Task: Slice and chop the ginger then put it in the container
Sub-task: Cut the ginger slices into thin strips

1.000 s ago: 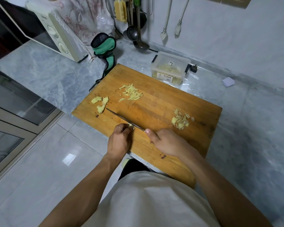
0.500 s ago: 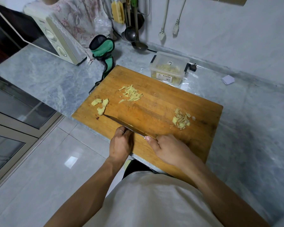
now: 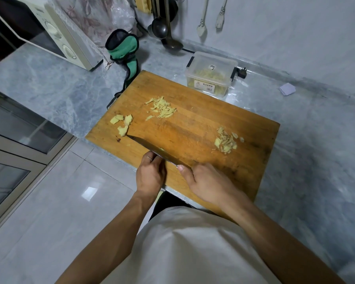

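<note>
Currently ginger is lying in three piles on the cutting board: slices (image 3: pixel 122 124) at left edge, shreds (image 3: pixel 162 107) toward far edge, chopped bits (image 3: pixel 225 142) toward right edge. Right hand (image 3: pixel 208 182) is gripping the knife (image 3: pixel 152 149); left hand (image 3: pixel 151 175) is sitting curled against the blade, its grasp unclear. Risk: blade nicking those fingertips.

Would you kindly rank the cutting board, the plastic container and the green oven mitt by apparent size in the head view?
1. cutting board, clearly largest.
2-3. plastic container and green oven mitt: they look alike in size, so I leave them unranked.
</note>
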### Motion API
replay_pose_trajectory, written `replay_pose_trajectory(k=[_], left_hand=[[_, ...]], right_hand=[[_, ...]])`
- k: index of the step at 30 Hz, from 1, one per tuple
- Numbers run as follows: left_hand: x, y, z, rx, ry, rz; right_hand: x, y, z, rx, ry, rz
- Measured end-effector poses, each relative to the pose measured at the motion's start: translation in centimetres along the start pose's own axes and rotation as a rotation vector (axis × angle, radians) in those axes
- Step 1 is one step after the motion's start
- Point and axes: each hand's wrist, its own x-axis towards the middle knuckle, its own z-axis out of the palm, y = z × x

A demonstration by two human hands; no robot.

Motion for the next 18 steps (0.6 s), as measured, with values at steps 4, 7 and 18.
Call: replay_pose_trajectory(k=[4,7,18], left_hand=[[0.2,0.2,-0.1,-0.016,0.053,0.037],[0.4,-0.2,-0.1,-0.014,0.057,0.069],[0.9,-1.4,0.4,-0.055,0.116,0.178]], right_hand=[[-0.3,-0.6,0.2,-0.010,-0.008,0.029],[-0.1,-0.7,0.3,-0.027,0.001,0.022],[0.2,-1.6,0.2,-0.059,-0.042,0.064]])
